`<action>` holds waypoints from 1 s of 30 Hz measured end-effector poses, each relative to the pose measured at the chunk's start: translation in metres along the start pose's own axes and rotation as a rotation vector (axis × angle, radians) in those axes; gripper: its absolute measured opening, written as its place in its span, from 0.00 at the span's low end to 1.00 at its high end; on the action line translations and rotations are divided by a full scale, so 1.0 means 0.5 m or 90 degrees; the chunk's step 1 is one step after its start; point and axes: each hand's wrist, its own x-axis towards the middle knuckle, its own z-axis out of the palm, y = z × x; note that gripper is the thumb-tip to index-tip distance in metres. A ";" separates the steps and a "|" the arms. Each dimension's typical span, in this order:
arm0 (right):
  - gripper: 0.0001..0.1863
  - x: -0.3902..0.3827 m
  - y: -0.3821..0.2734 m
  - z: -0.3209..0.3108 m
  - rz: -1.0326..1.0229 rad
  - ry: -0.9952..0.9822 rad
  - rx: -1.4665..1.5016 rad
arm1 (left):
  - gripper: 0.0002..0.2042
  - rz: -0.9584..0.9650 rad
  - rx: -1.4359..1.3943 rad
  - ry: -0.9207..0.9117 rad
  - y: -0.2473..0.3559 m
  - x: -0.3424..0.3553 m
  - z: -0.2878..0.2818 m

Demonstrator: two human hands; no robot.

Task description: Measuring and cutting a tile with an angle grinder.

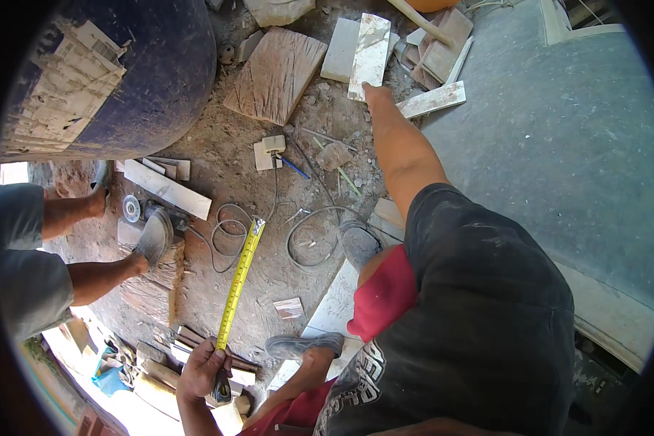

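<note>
My left hand [205, 369] is closed around a tape measure, low and left of centre. Its yellow blade [237, 287] is pulled out and slants up and away, with the free end in the air over the floor. My right arm stretches far forward. At its end, my right hand [373, 94] grips the near end of a pale, stained marble strip [370, 52]; most of its fingers are hidden. That strip overlaps a greyish-white slab [341, 51]. Just right of the hand, another narrow white offcut [434, 99] leans near more broken tile pieces.
At left, another person's shoe [154, 238] rests by an angle grinder [142, 211]. Its cable [316, 243] loops over the dirt floor to a plug [274, 144]. A blue drum [167, 80] stands far left, a large grey slab [552, 138] at right, a brown stone slab [276, 76] ahead.
</note>
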 end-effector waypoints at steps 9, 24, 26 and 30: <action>0.19 -0.180 -0.047 -0.010 -0.082 -0.117 0.365 | 0.09 0.116 -0.027 0.105 -0.038 -0.108 -0.064; 0.20 -0.499 -0.265 -0.351 -0.313 -0.383 -0.054 | 0.13 0.225 0.307 0.049 0.048 -0.052 -0.083; 0.22 -0.571 -0.263 -0.346 -0.368 -0.509 -0.119 | 0.14 0.235 0.296 0.038 0.041 -0.044 -0.087; 0.24 -0.666 -0.236 -0.298 -0.355 -0.715 -0.084 | 0.15 0.232 0.299 0.001 0.037 -0.010 -0.083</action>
